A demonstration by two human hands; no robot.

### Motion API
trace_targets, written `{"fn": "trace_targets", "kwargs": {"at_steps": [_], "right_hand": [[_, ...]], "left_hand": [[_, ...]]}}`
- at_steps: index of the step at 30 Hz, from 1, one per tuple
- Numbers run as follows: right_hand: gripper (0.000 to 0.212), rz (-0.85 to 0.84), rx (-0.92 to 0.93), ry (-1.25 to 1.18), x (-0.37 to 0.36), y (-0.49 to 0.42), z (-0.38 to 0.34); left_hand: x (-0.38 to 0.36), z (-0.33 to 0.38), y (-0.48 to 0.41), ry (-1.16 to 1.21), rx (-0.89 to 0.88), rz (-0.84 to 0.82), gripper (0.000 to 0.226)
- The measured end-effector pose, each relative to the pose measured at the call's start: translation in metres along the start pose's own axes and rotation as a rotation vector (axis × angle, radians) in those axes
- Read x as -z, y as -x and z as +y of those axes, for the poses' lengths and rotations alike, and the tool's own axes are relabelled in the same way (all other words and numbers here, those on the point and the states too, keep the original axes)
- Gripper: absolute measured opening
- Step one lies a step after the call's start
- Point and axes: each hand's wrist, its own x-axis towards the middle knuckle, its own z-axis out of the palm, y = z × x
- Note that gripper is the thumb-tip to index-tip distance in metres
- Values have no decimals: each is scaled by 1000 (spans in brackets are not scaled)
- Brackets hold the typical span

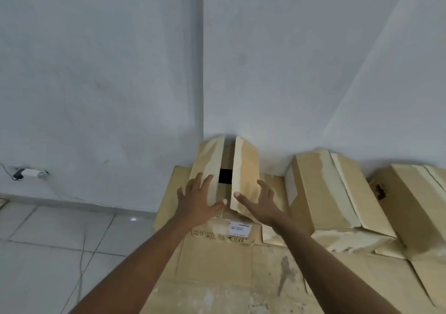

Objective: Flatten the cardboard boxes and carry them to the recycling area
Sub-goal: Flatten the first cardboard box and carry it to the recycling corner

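where the two white walls [289,60] meet in a corner, three upright cardboard boxes [321,193] stand in a row on flattened cardboard [217,277] spread over the tiled floor [48,253]. both hands reach to the leftmost box [246,166], whose two top flaps are parted: the left hand [196,202] lies spread and unclenched on the left flap, the right hand [259,207] spread against the right flap, neither gripping. one white label [240,228] sits on the box's front; its print is too blurred to read.
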Motion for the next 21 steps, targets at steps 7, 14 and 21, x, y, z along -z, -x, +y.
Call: {"fn": "trace_targets", "kwargs": {"at_steps": [7,14,21], "right_hand": [[147,133,-157,-18,-46,-19,-1],[113,209,-114,-102,-52,-18,6],[97,123,-81,-293,-38,-14,13]], "left_hand": [[11,-5,-11,115,-102,-77,72],[71,-64,-26,-73,8,257,81],[29,-89,-56,-603,-56,45,55]]}}
